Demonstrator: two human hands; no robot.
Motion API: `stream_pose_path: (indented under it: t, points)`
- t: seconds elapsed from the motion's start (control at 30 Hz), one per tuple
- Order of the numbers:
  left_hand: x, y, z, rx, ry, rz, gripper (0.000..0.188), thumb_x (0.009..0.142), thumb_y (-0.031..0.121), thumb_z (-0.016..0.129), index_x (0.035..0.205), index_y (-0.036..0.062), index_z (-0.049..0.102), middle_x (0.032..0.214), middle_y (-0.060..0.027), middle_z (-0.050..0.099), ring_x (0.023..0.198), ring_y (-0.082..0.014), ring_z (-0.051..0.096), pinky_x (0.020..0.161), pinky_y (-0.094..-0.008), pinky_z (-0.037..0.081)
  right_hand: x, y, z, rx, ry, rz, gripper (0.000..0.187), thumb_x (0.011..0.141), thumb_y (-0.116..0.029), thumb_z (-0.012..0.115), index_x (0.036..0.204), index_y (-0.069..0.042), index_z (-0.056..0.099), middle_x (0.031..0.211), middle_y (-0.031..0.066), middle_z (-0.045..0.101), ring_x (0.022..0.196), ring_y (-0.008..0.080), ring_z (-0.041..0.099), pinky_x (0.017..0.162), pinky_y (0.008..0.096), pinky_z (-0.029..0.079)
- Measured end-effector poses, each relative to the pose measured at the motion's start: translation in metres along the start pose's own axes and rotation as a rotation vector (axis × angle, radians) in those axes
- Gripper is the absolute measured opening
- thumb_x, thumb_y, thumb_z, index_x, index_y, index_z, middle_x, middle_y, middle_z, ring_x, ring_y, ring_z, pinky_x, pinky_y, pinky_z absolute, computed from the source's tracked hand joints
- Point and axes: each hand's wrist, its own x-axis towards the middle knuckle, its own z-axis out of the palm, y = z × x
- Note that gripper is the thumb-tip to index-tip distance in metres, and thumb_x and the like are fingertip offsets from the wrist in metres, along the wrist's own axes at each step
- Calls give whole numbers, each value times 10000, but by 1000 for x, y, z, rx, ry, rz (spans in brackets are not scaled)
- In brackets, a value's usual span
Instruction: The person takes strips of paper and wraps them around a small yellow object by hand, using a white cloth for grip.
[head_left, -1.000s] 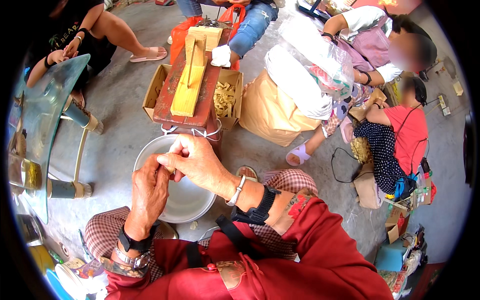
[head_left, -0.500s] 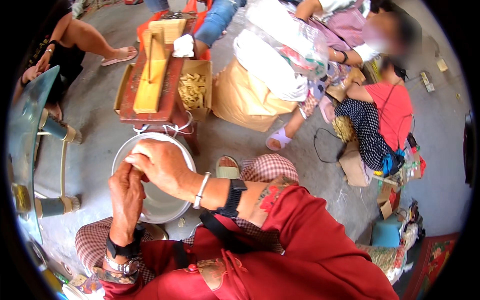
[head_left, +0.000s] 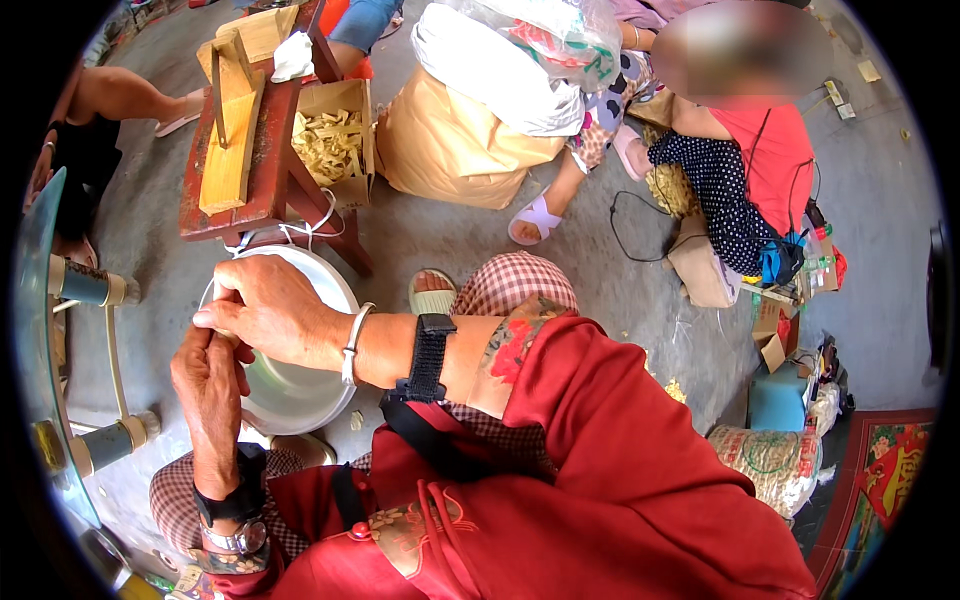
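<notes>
Drifting left across the view since half a second ago, the desk (head_left: 279, 125), left hand (head_left: 207, 385), right hand (head_left: 285, 312) and white tub (head_left: 315, 388) all sit nearer the left edge, as though the view swings right. Leftmost, the left hand points upward, its fingers bent closed and their tips meeting the right hand's. Beyond it, a wooden block (head_left: 228, 160) rests on the desk. Both hands seem to grip one small piece between their fingertips, over the tub's left side; the fingers hide it now, whereas a pale bit shows a second ago. I judge it light, probably fairly stiff and easy to drop, so it wants a fingertip hold at its edges with little squeeze. The right hand reaches across the tub, thumb and fingers pinched together. Further right, a cardboard box (head_left: 352, 192) holds pale shavings (head_left: 328, 145), likely light and springy.
</notes>
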Motion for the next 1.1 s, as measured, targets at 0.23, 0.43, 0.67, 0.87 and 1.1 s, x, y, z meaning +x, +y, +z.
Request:
stream_pose_path:
  t: [0.23,0.43,0.67,0.87,1.1]
  points:
    - [0,2,-1,23,-6,4,264,953,164,424,1000,-18,610,650,-22,545,477,-44,418,415,-207,324,-3,-3,1,5,3,73,296,819,-242,648,688,14,576,609,161,601,583,294,611,555,394,453]
    - [2,4,-1,48,-25,-33,233,931,135,423,947,-17,599,634,-20,546,468,-44,415,412,-212,323,-5,5,10,-203,62,-5,279,850,-252,607,722,-6,580,671,160,600,675,343,597,615,430,448]
    - [1,7,-1,126,-1,-50,219,922,111,427,860,-18,592,633,-27,556,481,-52,421,427,-224,327,-4,8,15,-71,44,37,289,873,-213,566,690,10,548,621,157,568,581,301,578,557,412,432]
    - [4,3,0,151,-18,-11,190,883,61,445,850,-59,590,654,-82,611,600,-118,552,545,-275,442,-4,13,14,158,-23,139,298,917,-186,544,706,22,519,580,76,547,466,135,546,410,288,430]
    - [1,15,-2,125,-63,-32,196,859,17,412,836,-78,581,652,-103,602,583,-136,539,558,-292,452,-5,13,15,6,-54,145,310,934,-224,531,730,10,518,580,80,570,476,136,559,430,282,438]
